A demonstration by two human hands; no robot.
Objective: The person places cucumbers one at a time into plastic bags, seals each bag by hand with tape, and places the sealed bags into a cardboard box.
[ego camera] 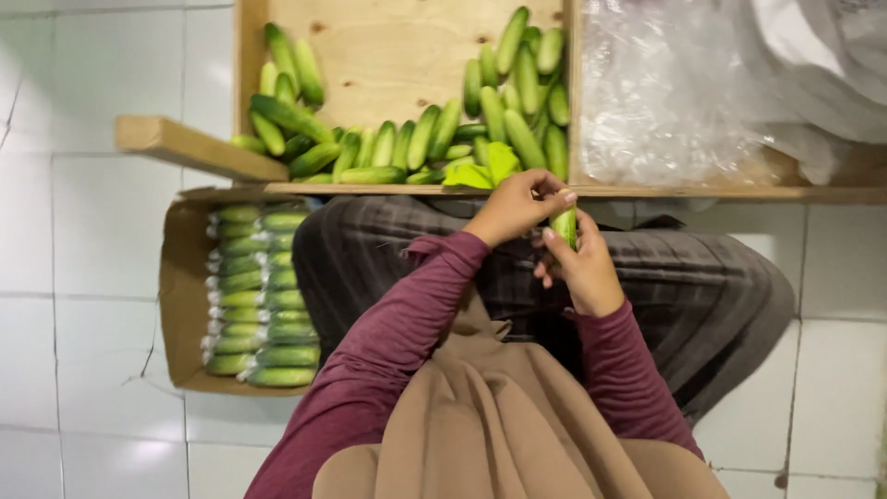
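— What did the frame show, from the biggest thing down?

— A shallow plywood tray lay across the top of the view, its bare middle ringed by loose cucumbers heaped along the near wall and the right side, within easy reach of the seated person. To its right sat a mass of clear plastic bags. Below the tray's left end stood an open cardboard box on the white tiled floor, packed with wrapped cucumbers laid crosswise in two neat columns; that order looked meant to fill the box evenly.

— And the person?

— The person sat on the floor in maroon sleeves, a dark checked cloth over the lap, hands raised just at the tray's near edge.

— What did the hands hold?

— One small cucumber, upright, between both. The right hand was closed round its lower part, thumb pressed to its side. The left hand curled over the top, fingertips pinching the upper end. Whether film covered it could not be told.

— Anything else close by?

— A yellow-green leaf or scrap lay just beyond the left hand, inside the tray.
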